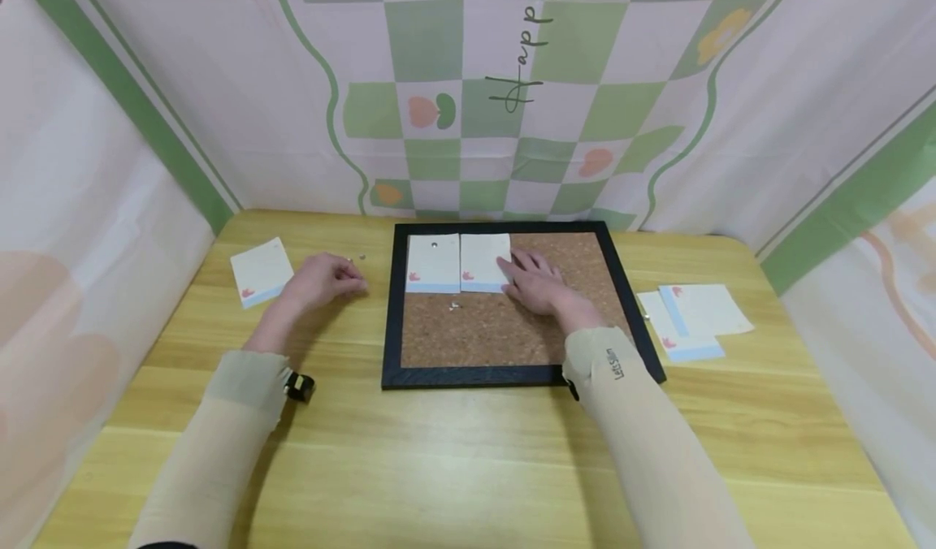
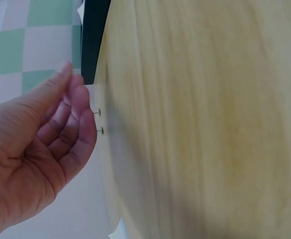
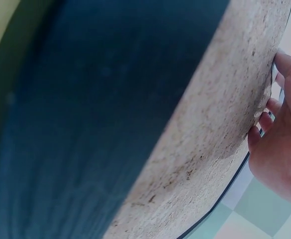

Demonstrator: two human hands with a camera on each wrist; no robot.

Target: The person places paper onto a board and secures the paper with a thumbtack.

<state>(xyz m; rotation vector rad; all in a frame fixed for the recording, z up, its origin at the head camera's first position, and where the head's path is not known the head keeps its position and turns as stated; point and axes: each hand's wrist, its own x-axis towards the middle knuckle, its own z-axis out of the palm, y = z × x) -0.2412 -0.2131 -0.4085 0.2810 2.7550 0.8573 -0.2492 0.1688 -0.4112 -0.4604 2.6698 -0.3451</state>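
My left hand (image 1: 319, 281) is over the table left of the corkboard (image 1: 483, 330), fingers curled and thumb tip meeting the index fingertip. Nothing shows between those tips in the left wrist view. Two thumbtacks (image 2: 99, 112) stand point-up close by its fingers. My right hand (image 1: 539, 283) lies with fingers spread on the cork, its thumb and index finger at the right edge of a note sheet (image 1: 483, 258). Beside that sheet, a second note (image 1: 431, 266) has a thumbtack (image 1: 435, 245) near its top. Small metal tacks (image 1: 455, 306) lie on the cork below both.
A loose note (image 1: 257, 271) lies on the table (image 1: 453, 468) beyond my left wrist. To the right of the board's black frame (image 1: 468, 377), two overlapping notes (image 1: 705, 309) rest on the wood. A printed curtain (image 1: 504, 110) rises behind the table.
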